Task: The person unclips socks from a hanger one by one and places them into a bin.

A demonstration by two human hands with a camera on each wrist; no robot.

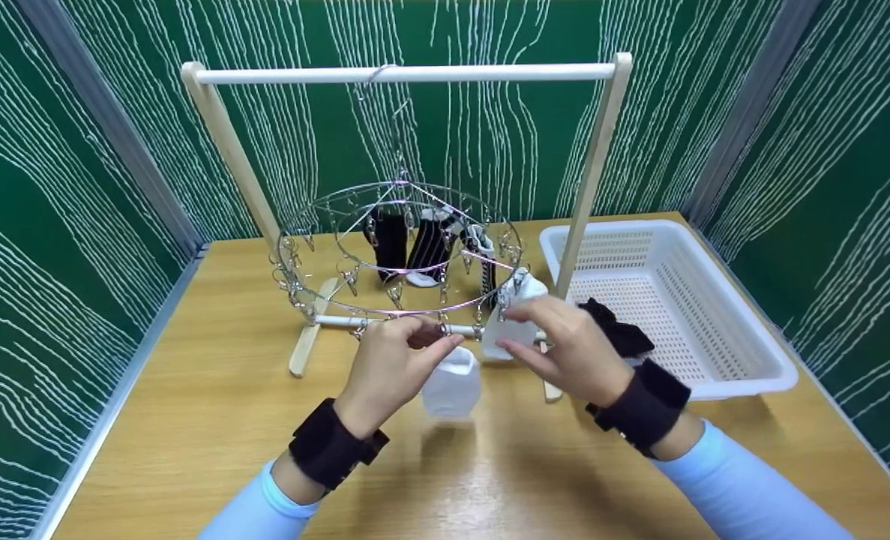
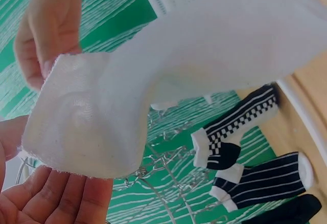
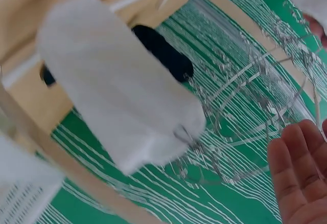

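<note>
A round metal clip hanger (image 1: 400, 309) hangs from a white rod. At its front edge my left hand (image 1: 396, 360) pinches the cuff of a white sock (image 1: 452, 386), which dangles below the ring; the left wrist view shows this white sock (image 2: 102, 116) close up. Whether a clip also bites that cuff is unclear. My right hand (image 1: 572, 345) is beside a second white sock (image 1: 501, 334), clipped at the hanger's right side. Its fingers (image 3: 294, 168) look loose and hold nothing. Black sock (image 1: 390, 244), striped sock (image 1: 431, 251) and checkered sock (image 2: 237, 127) hang at the back.
A white plastic basket (image 1: 778, 375) stands at the right with dark socks (image 1: 624, 334) inside. The wooden stand has a right post (image 1: 591, 165), a left post (image 1: 231, 150) and feet (image 1: 310, 337) on the wooden table (image 1: 190, 420). Green patterned panels (image 1: 849, 150) enclose the table.
</note>
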